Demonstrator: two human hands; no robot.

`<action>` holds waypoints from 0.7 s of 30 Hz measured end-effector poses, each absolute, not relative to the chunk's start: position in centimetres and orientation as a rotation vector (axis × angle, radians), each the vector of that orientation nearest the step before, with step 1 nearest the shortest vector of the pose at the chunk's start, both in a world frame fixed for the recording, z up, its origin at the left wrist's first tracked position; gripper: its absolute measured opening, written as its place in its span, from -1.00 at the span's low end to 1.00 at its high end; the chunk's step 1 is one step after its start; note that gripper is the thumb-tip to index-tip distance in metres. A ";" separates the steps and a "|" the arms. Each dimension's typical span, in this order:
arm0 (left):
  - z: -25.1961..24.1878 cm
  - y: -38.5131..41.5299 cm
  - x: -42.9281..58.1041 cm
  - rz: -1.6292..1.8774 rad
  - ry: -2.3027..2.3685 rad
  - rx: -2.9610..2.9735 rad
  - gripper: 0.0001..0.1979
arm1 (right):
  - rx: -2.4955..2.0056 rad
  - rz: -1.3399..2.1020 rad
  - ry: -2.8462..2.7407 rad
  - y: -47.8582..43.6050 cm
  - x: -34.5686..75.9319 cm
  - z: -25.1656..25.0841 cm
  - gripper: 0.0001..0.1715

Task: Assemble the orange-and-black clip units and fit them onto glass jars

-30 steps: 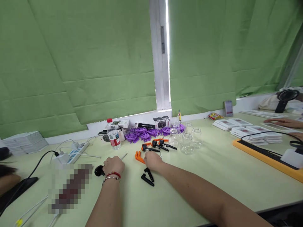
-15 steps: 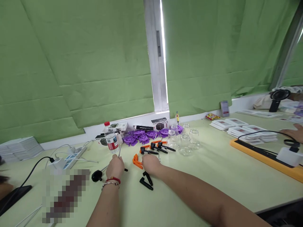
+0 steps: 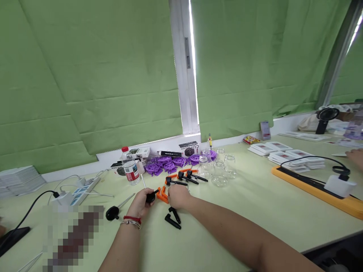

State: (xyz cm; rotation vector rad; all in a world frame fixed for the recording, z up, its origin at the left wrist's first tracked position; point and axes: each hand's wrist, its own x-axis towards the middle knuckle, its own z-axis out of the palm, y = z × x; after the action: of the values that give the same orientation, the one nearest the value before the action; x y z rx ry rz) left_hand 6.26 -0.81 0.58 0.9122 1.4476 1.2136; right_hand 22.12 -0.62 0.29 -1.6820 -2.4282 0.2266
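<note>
My left hand (image 3: pixel 138 204) is closed round a black round knob (image 3: pixel 150 197) with a short stub pointing right. A similar black knob with a thin metal rod (image 3: pixel 112 213) lies on the table to its left. My right hand (image 3: pixel 178 195) is curled down beside orange angled clips (image 3: pixel 162 195); its fingertips are hidden, so what it grips cannot be made out. Two black L-shaped pieces (image 3: pixel 172 221) lie just below it. Behind it are several black handles (image 3: pixel 189 178) with orange parts.
Purple round pieces (image 3: pixel 163 162), a red-capped bottle (image 3: pixel 131 168) and glass jars (image 3: pixel 219 175) stand at the back. Power strips lie left (image 3: pixel 85 192) and right (image 3: pixel 312 189). Stacked cards (image 3: pixel 295 158) sit at right, with another person's hand (image 3: pixel 356 155) beyond.
My left hand has turned and moved slightly, bringing the black knob into view by the orange clips. My right hand stays in about the same place. The view has shifted a little.
</note>
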 end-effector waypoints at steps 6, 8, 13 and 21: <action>1.3 -1.1 6.6 1.285 1.231 0.808 -0.92 | -1.672 0.306 -2.395 -1.1 22.0 0.4 -0.81; 1.4 -1.4 6.8 1.299 1.159 0.825 -0.96 | -1.676 0.342 -2.347 -1.0 22.1 0.5 -0.82; 1.4 -1.8 7.0 1.368 1.003 0.976 -0.74 | -1.663 0.498 -2.157 0.0 24.6 1.3 -0.81; 1.9 -3.4 8.0 1.174 0.937 1.286 -0.72 | -0.936 1.646 -1.284 -1.9 31.6 1.4 -0.80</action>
State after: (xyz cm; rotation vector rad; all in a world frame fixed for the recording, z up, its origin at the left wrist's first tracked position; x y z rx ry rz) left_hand 7.96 -3.44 1.88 1.2863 0.9369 1.1741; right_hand 31.63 -1.90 1.38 -0.9358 -1.2839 1.6461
